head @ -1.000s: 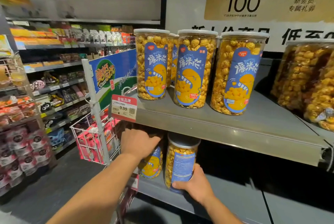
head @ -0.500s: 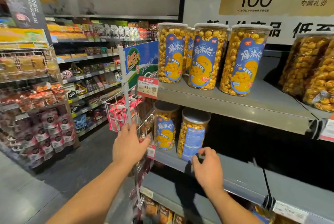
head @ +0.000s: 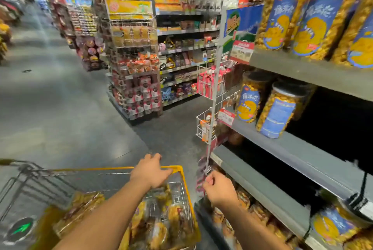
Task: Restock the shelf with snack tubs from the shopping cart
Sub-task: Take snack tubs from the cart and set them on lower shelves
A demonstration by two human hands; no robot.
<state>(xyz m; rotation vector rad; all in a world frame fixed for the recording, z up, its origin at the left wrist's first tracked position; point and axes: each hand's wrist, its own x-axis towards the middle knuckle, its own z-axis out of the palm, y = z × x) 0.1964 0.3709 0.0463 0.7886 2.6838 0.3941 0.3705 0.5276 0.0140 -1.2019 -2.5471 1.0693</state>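
Fetching is the current step: left hand [head: 150, 171] hovers spread over the cart [head: 101, 169] rim, right hand [head: 220, 189] curled empty; next, grip a tub [head: 159, 231] for the shelf [head: 286, 148].

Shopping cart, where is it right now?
The shopping cart is bottom left in the head view, left of the shelf, its yellow rim under the left hand.

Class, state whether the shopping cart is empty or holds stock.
Holds stock: blurred yellow snack packs lie inside the shopping cart, below its rim.
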